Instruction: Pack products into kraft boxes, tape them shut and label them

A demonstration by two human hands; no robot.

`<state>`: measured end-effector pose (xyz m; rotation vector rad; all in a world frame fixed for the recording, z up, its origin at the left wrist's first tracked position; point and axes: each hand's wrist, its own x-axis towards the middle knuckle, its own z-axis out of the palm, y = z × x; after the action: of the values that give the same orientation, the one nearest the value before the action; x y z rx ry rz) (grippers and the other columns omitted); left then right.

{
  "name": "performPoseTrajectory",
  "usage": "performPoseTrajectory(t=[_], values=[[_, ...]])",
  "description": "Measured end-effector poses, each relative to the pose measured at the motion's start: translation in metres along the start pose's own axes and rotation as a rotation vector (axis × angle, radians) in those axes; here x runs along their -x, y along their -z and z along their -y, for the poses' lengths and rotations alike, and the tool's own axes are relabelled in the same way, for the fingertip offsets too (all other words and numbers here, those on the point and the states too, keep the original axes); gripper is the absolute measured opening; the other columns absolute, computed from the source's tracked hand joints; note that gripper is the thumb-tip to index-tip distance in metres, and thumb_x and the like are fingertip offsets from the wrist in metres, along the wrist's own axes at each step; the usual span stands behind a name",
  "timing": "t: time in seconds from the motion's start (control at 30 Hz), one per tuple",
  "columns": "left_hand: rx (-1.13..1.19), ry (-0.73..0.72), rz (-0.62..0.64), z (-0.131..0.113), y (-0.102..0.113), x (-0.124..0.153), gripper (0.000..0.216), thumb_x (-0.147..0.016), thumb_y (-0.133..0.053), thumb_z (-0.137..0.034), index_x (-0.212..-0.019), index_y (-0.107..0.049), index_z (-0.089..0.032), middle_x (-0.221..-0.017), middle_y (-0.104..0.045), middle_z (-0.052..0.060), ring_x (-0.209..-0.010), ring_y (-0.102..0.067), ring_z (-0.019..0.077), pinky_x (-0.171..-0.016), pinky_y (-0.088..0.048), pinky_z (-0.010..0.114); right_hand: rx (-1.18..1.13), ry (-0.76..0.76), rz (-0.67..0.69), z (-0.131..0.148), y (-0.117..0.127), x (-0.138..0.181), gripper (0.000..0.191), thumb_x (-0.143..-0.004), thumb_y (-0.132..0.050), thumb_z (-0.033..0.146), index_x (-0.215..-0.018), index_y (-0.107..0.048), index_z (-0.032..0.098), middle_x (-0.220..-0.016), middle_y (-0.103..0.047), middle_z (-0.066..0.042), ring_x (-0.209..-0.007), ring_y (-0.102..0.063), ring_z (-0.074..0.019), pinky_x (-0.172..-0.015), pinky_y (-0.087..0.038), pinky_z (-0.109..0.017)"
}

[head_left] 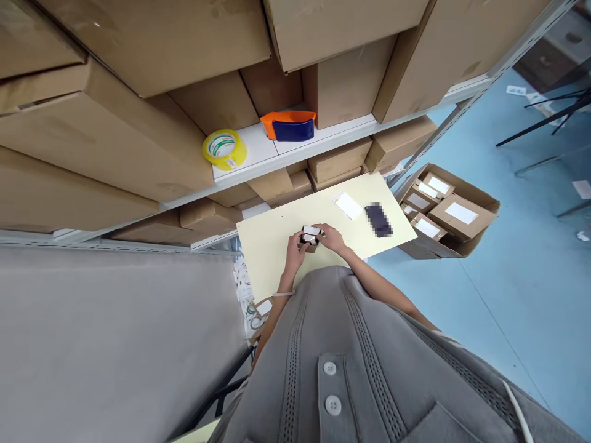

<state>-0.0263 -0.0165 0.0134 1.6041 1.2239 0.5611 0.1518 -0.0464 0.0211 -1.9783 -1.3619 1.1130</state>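
Note:
A small black-and-white package (311, 231) is between my hands above the pale tabletop (277, 271), near its front edge. My left hand (295, 251) holds its left side, fingers and thumb closed on it. From the right, my right hand (330, 238) grips the other side with bent fingers. Just below the package a bit of brown cardboard (311, 248) shows; whether it is part of the package I cannot tell. Farther right on the tabletop lie a white card (348, 205) and a dark, blurred-out rectangular thing (378, 219).
Shelves behind the table hold large cardboard boxes (351, 80). A roll of yellow tape (225, 149) and an orange-and-blue holder (290, 126) sit on the shelf edge (258, 144). On the floor at right, an open carton (482, 212) contains several labelled boxes.

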Motion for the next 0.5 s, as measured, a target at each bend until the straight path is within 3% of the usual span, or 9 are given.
performPoseTrajectory(t=[0.13,0.23,0.33,0.5], values=[[0.029,0.014,0.020,0.004,0.000,-0.002,0.051,-0.082,-0.062,-0.017,-0.132,-0.055,-0.022,-0.129,-0.053,0.013,-0.112,-0.056,0.0246,-0.090,-0.050,0.036,-0.103,-0.073,-0.038,0.001,-0.002,-0.002,0.030,-0.093,-0.054,0.040,-0.117,-0.070,0.034,-0.128,-0.065,-0.002,-0.107,-0.063,-0.0262,-0.102,-0.046,-0.040],[0.032,0.027,0.046,0.006,0.002,-0.002,0.055,-0.083,-0.064,-0.020,-0.136,-0.054,-0.024,-0.131,-0.053,0.013,-0.112,-0.056,0.0254,-0.092,-0.050,0.037,-0.164,-0.157,-0.076,0.000,-0.005,-0.007,0.036,-0.095,-0.048,0.052,-0.107,-0.074,0.029,-0.125,-0.067,-0.004,-0.117,-0.059,-0.0284,-0.104,-0.044,-0.041],[0.025,0.039,0.059,0.007,0.002,-0.004,0.058,-0.084,-0.065,-0.024,-0.141,-0.052,-0.026,-0.127,-0.053,0.011,-0.108,-0.057,0.0245,-0.093,-0.049,0.037,-0.200,-0.196,-0.101,-0.001,-0.008,-0.015,0.042,-0.095,-0.044,0.057,-0.100,-0.074,0.028,-0.115,-0.070,-0.005,-0.116,-0.060,-0.0273,-0.101,-0.046,-0.039],[-0.032,0.056,0.085,0.006,0.002,-0.013,0.064,-0.086,-0.061,-0.022,-0.147,-0.044,-0.030,-0.115,-0.051,0.007,-0.095,-0.058,0.0204,-0.094,-0.047,0.037,-0.264,-0.219,-0.161,0.002,-0.009,-0.025,0.032,-0.092,-0.050,0.053,-0.097,-0.069,0.028,-0.108,-0.071,-0.004,-0.111,-0.062,-0.0243,-0.094,-0.049,-0.035]])
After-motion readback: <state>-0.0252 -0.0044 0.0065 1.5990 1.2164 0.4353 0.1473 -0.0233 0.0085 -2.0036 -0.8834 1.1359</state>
